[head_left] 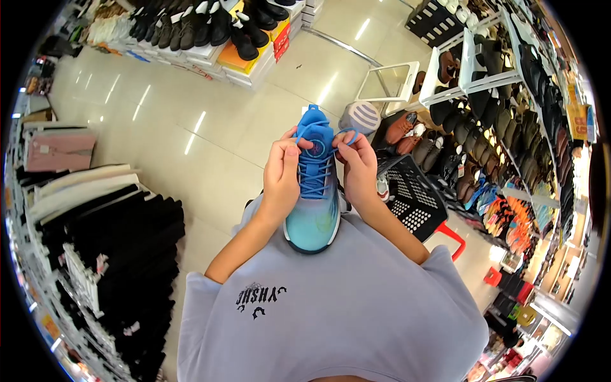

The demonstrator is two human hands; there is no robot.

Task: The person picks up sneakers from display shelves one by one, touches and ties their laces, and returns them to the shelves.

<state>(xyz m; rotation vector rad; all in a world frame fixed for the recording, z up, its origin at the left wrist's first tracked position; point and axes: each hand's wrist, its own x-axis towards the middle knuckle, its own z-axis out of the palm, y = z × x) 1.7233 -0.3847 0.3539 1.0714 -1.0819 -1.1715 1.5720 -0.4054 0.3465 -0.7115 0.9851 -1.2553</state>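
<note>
A blue sneaker (310, 219), fading to turquoise at the toe, lies against my chest with its toe towards me. Blue laces (314, 175) criss-cross its front below a padded tongue with a round emblem. My left hand (282, 173) is closed at the left side of the collar, a finger lying over the tongue and a lace at its fingertips. On the other side my right hand (358, 167) pinches a lace end, which loops up above the fingers. The shoe's heel points away from me; its sole is mostly hidden.
A black perforated shopping basket (410, 197) with a red handle stands close on the right, beside a striped round stool (360, 118). Shoe racks (503, 121) line the right. Black boots (191, 28) sit on boxes at the back; dark hanging clothes (121, 254) are at left.
</note>
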